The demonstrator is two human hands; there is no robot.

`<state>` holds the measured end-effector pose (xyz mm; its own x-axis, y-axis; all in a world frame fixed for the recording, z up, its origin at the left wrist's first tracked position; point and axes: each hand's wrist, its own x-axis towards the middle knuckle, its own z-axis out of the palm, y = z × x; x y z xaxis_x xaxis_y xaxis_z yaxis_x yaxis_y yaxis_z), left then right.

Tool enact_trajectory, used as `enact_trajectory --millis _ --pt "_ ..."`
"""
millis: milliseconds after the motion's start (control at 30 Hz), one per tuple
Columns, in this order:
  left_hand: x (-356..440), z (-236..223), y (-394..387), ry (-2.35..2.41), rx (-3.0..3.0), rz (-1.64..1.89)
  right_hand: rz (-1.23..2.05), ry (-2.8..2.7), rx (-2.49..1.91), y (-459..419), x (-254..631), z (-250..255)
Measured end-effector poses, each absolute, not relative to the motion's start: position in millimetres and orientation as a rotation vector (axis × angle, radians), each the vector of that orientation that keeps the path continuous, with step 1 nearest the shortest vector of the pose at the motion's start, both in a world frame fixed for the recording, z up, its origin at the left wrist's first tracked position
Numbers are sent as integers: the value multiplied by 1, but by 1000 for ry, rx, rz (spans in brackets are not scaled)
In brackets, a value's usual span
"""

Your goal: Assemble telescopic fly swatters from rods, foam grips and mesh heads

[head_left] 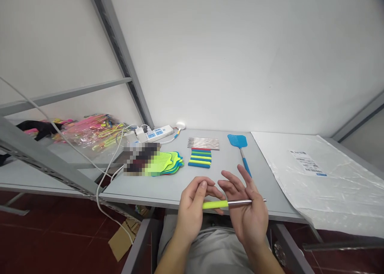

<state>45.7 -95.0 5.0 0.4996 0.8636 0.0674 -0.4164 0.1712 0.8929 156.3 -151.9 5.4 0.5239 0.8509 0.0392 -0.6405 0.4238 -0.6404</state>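
Observation:
A telescopic fly swatter handle with a yellow-green grip (215,205) and a thin metal rod lies level between my hands, over the table's front edge. My left hand (193,202) is curled at the grip's end, some fingers behind it and the thumb raised near the index finger. My right hand (249,210) faces palm up, its thumb across the metal rod and its other fingers loosely spread. A blue fly swatter (237,140) lies beyond my right hand. Several coloured grips (200,159) lie in a row below several metal rods (204,143).
Perforated swatter heads (169,163) are stacked at left, beside a pixelated patch. Behind them are a power strip (159,133) and white cables. White plastic sheeting (327,186) covers the table's right side. A metal frame post (120,54) rises at left, near bagged colourful items (93,132).

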Motion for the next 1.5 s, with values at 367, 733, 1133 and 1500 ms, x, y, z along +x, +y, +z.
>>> enact_trajectory --millis 367,733,1133,1500 --pt "59 -4 -109 577 950 1046 1020 -380 -589 -160 154 15" --pt "36 19 -100 626 1565 771 1014 -485 -632 -139 162 23" --pt "-55 19 -56 897 1029 1340 491 -1904 -1103 -24 87 18" --pt "-67 10 -36 890 740 1498 -459 -2523 -1480 35 64 -43"
